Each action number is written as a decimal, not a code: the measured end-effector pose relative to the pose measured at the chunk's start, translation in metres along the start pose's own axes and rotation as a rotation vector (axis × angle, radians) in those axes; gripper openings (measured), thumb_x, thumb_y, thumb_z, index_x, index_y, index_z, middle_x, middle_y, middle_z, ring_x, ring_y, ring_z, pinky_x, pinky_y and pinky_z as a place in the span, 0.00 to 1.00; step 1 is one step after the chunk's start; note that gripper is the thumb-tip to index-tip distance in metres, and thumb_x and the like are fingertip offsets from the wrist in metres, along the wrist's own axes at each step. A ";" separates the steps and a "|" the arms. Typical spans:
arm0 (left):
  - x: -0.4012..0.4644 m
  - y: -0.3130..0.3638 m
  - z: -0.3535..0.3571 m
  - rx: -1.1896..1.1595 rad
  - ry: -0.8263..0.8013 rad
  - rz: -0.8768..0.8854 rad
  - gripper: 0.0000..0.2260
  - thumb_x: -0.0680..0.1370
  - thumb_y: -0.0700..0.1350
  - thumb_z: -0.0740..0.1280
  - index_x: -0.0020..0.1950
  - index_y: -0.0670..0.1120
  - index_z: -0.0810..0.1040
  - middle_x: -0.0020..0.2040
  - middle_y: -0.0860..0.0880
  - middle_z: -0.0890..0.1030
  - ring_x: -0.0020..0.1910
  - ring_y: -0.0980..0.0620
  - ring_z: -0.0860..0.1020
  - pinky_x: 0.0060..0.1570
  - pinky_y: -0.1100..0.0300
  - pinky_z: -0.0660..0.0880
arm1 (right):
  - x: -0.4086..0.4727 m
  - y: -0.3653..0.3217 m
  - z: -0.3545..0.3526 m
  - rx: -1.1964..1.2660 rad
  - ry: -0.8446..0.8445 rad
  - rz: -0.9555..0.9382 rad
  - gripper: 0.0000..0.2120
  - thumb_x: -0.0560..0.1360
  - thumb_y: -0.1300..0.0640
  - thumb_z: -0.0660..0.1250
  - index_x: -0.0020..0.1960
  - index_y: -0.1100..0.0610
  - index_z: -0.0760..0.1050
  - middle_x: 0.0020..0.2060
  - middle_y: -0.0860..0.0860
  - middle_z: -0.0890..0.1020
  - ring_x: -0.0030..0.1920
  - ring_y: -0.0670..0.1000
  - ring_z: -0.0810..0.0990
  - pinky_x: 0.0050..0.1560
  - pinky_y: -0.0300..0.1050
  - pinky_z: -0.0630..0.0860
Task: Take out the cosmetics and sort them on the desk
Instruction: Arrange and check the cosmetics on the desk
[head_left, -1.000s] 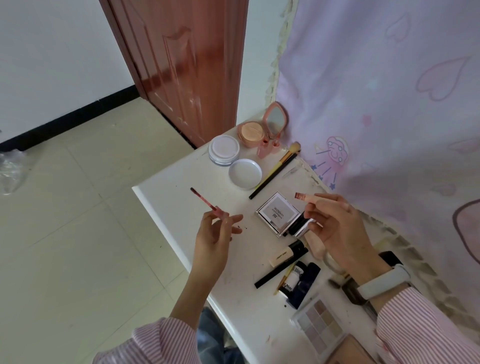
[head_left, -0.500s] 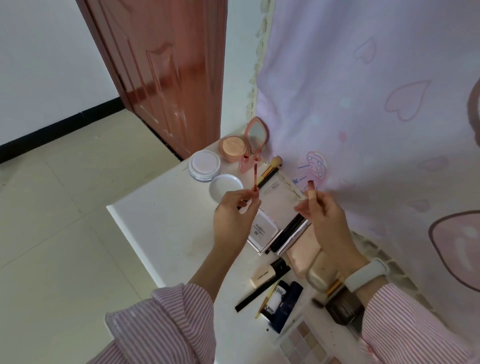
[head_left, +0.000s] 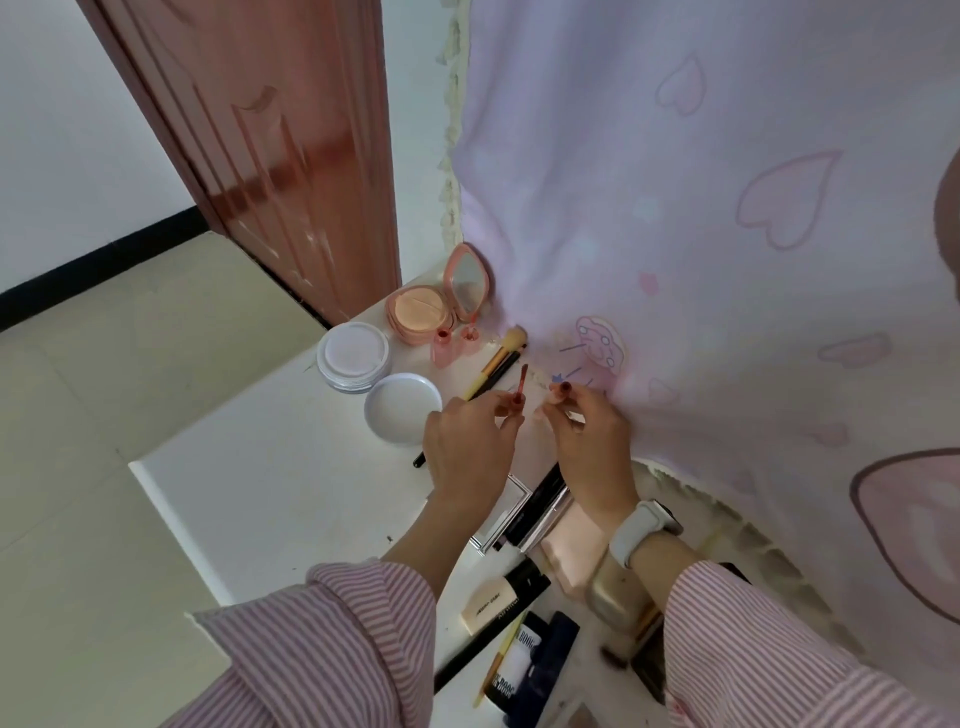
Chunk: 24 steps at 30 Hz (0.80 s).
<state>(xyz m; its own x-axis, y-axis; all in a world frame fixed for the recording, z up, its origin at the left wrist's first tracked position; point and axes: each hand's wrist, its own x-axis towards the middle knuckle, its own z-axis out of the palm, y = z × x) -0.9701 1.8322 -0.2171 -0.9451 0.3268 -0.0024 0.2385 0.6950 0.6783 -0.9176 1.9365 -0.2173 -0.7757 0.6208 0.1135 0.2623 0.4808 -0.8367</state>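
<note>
White desk (head_left: 270, 483) sat by a reddish door (head_left: 270, 156) and a pink heart-print curtain (head_left: 701, 234).
Left hand (head_left: 467, 447) pinched a thin red lip wand (head_left: 521, 383) upright over the desk; right hand (head_left: 589, 436) pinched its small tube (head_left: 551, 402), mostly hidden.

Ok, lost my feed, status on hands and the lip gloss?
Left hand pinches applicator wand. Right hand holds gloss tube, uncapped. Nothing between them.
</note>
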 end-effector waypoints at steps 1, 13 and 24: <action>0.001 0.000 0.002 0.029 0.000 0.015 0.10 0.76 0.51 0.66 0.55 0.55 0.80 0.48 0.55 0.83 0.50 0.52 0.76 0.49 0.58 0.66 | 0.001 0.000 0.001 -0.001 -0.005 -0.002 0.06 0.73 0.68 0.66 0.50 0.65 0.77 0.43 0.54 0.78 0.44 0.50 0.79 0.51 0.46 0.77; 0.013 0.006 0.014 0.128 0.012 0.073 0.10 0.77 0.51 0.64 0.55 0.53 0.81 0.49 0.52 0.81 0.51 0.50 0.73 0.48 0.57 0.64 | 0.001 0.001 0.000 -0.044 0.008 -0.063 0.05 0.75 0.66 0.64 0.49 0.65 0.77 0.42 0.57 0.80 0.45 0.56 0.81 0.50 0.51 0.77; 0.009 0.006 0.009 0.116 0.052 0.095 0.13 0.77 0.52 0.64 0.57 0.48 0.80 0.51 0.48 0.78 0.52 0.48 0.72 0.49 0.56 0.65 | -0.004 -0.002 -0.004 0.084 -0.053 0.052 0.09 0.76 0.62 0.64 0.56 0.59 0.75 0.48 0.51 0.79 0.49 0.46 0.79 0.52 0.40 0.76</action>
<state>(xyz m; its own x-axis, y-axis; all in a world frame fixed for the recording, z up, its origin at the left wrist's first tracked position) -0.9748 1.8451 -0.2201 -0.9266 0.3631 0.0976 0.3488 0.7329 0.5842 -0.9134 1.9352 -0.2138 -0.7926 0.6083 0.0423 0.2551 0.3938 -0.8831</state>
